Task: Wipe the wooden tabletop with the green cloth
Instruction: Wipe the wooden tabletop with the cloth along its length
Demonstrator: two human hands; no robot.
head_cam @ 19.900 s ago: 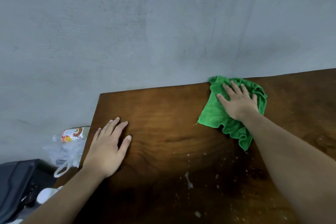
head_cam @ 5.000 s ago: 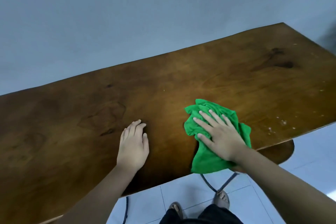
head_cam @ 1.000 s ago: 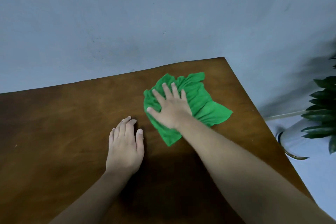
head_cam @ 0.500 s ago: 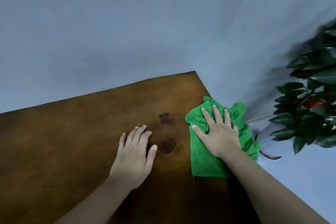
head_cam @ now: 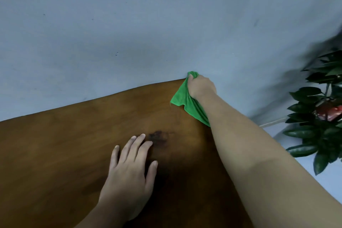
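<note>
The dark wooden tabletop [head_cam: 61,150] fills the lower left of the head view. At its far right corner, against the wall, my right hand [head_cam: 200,87] is closed around the bunched green cloth [head_cam: 182,100]. Part of the cloth trails down along my forearm and is hidden by it. My left hand [head_cam: 129,174] lies flat on the wood with its fingers spread, holding nothing. Its fingertips sit beside a dark knot [head_cam: 158,138] in the wood.
A plain grey wall [head_cam: 129,27] runs directly behind the table's far edge. A leafy potted plant [head_cam: 322,120] with something red among its leaves stands past the table's right end, over pale floor [head_cam: 325,177].
My right hand has gone from pressing flat on the spread cloth at the right edge to clutching it bunched at the far corner by the wall. My left hand stays flat.
</note>
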